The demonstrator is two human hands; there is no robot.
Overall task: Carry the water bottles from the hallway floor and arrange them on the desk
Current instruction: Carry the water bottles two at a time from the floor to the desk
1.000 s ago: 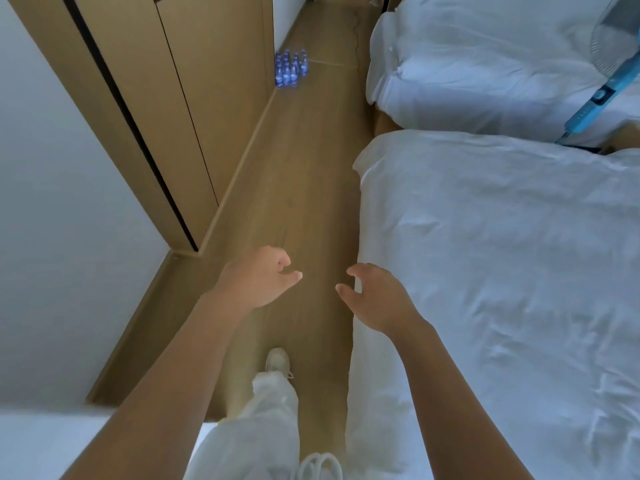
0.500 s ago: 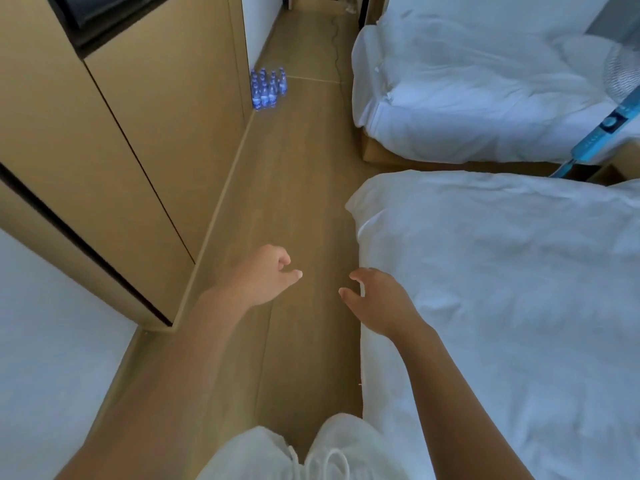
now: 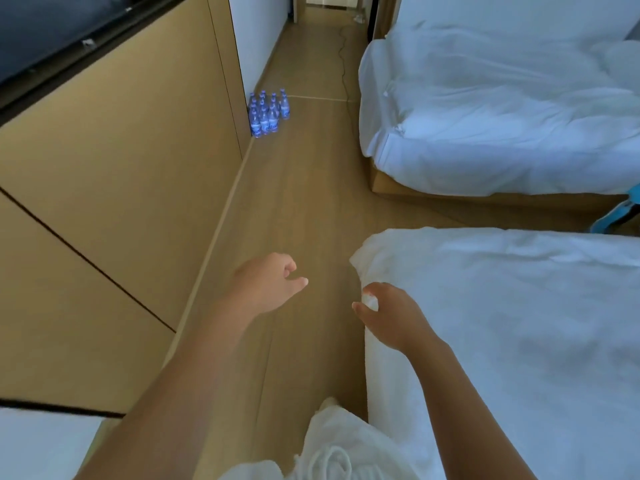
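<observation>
The bottles (image 3: 268, 114) stand in a tight group on the floor (image 3: 311, 188) at the far left, against the cabinet (image 3: 138, 150). They now look nearer than a moment ago, so the walk toward them goes on. The left hand (image 3: 268, 285) and right hand (image 3: 391, 313) are loosely curled and hold nothing. Picking up has not begun.

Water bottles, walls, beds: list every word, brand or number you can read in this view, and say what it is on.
No text can be read anywhere in this view.
water bottles: each has a pale label band, but the print is too small and blurred to read.
cabinet panels, floor, near bed and far bed: no writing visible.
left hand and right hand: hold nothing with print.
</observation>
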